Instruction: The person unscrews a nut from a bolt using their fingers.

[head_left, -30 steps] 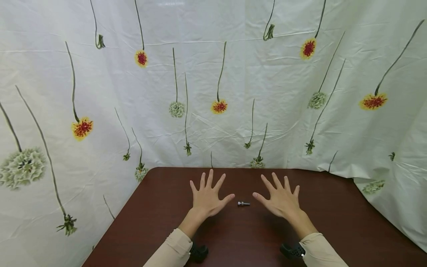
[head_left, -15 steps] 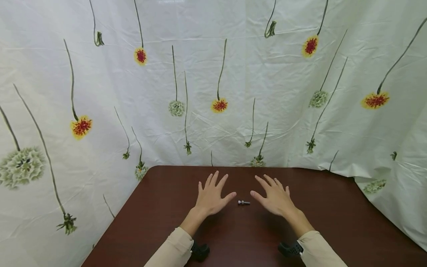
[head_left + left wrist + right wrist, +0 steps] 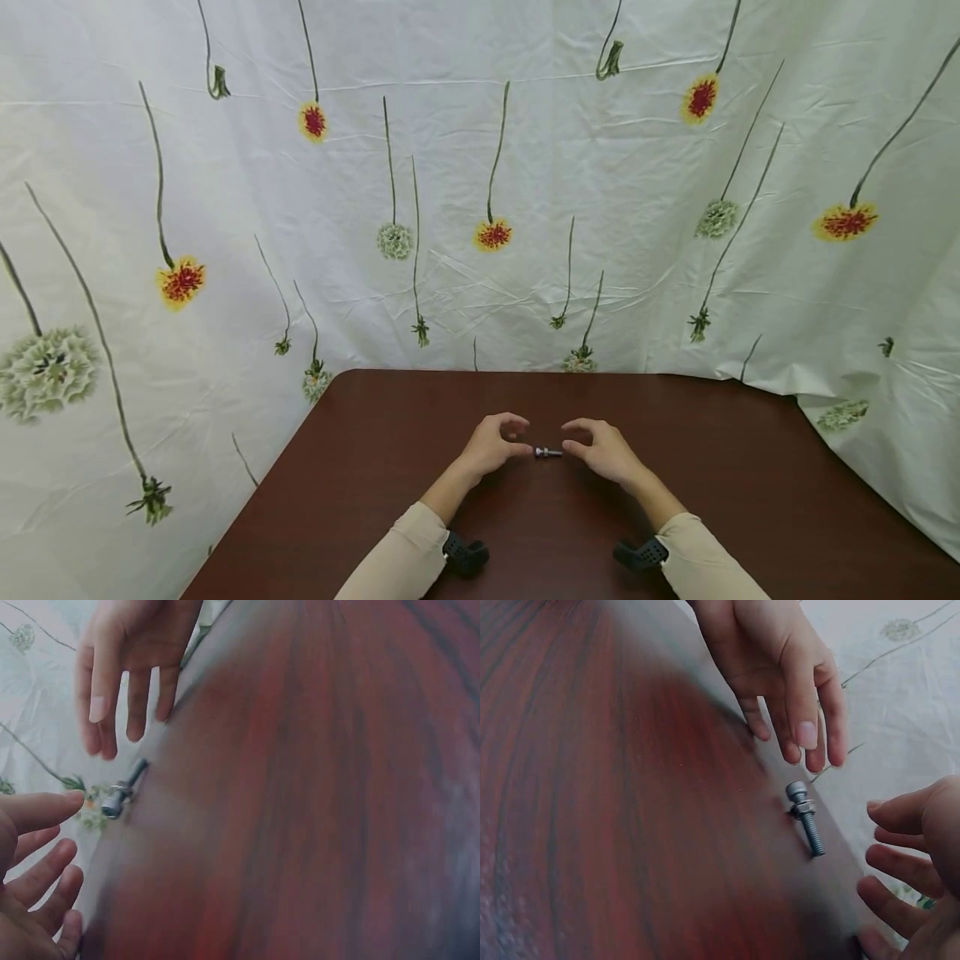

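Note:
A small metal bolt point(image 3: 548, 452) lies on the dark red-brown table between the two hands. In the right wrist view the bolt point(image 3: 811, 829) shows a round socket-type head and a threaded shank, with a nut point(image 3: 802, 808) sitting on it close under the head. My left hand point(image 3: 495, 443) is beside the head end, its thumb tip very near it and fingers loosely bent. My right hand point(image 3: 602, 448) hovers at the threaded end, thumb and fingers apart in a loose curve. Neither hand holds anything; whether the left thumb touches the bolt is unclear.
The table point(image 3: 375, 483) has a rounded far-left corner. Behind it and along the sides hangs a white cloth point(image 3: 480, 167) printed with upside-down flowers. Black wrist-worn devices point(image 3: 467, 556) sit at both beige sleeve cuffs.
Both hands have gone from spread, straight fingers to loosely bent ones and have moved inward, closer to the bolt. The bolt stays in place on the table.

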Demonstrator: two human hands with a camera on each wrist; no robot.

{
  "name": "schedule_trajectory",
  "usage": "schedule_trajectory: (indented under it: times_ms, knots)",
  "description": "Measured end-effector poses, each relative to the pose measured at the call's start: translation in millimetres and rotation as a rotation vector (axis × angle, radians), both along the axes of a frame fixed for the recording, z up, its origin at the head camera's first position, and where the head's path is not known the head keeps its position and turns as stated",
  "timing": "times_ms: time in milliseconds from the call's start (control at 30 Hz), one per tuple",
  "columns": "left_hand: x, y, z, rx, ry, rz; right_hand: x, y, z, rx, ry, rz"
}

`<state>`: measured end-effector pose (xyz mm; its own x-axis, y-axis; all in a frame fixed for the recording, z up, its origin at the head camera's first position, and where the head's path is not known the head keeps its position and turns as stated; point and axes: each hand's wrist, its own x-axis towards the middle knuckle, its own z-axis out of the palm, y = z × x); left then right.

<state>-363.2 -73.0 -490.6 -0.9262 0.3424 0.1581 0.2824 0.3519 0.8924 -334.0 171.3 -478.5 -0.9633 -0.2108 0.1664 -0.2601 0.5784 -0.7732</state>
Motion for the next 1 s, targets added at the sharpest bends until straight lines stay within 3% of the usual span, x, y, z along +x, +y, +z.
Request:
schedule_trajectory:
  times_ms: [133,267,533,767,1000]
  knots:
    - [-2.1,6.1,-6.3,-0.044,-0.045,0.013,-2.5,-2.1,-8.8,-0.007,-0.07,0.025]
    - [-4.7,11.4,-8.9,-0.102,-0.046,0.011,-5.8,-4.1,-16.1,-0.003,-0.065,0.03]
    - [-10.9,18.8,-11.3,-0.229,0.079,0.06,-14.6,-15.1,-22.8,0.074,0.072,0.03]
    - [-9.5,20.2,-7.0,-0.209,0.081,0.07,-16.8,-17.7,-22.6,0.106,0.086,0.007]
    - [-6.9,19.7,-7.2,-0.158,0.01,0.077,-13.3,-16.5,-20.5,0.053,0.046,0.002]
